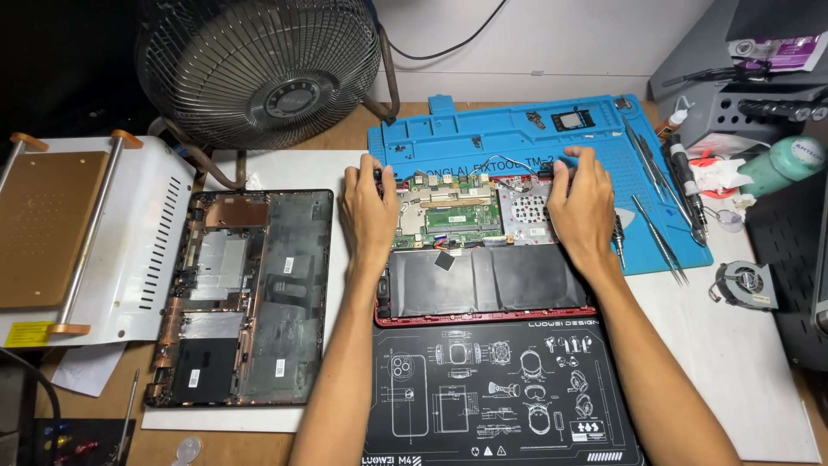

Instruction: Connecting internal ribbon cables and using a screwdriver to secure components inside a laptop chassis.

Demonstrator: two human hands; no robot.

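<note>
While flat on one opened laptop (483, 250), two hands, left hand (366, 211), right hand (582, 207), fingers gripping its far corners.

Electronics repair workshop, blue repair mat (483, 129), tweezers (660, 237), opened laptop (483, 250), probably a heating plate (52, 229)

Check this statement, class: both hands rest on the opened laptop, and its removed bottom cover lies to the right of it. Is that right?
Not quite. The head view shows the removed bottom cover lying to the left of the opened laptop, not the right. The left hand and right hand do rest on it.
</note>
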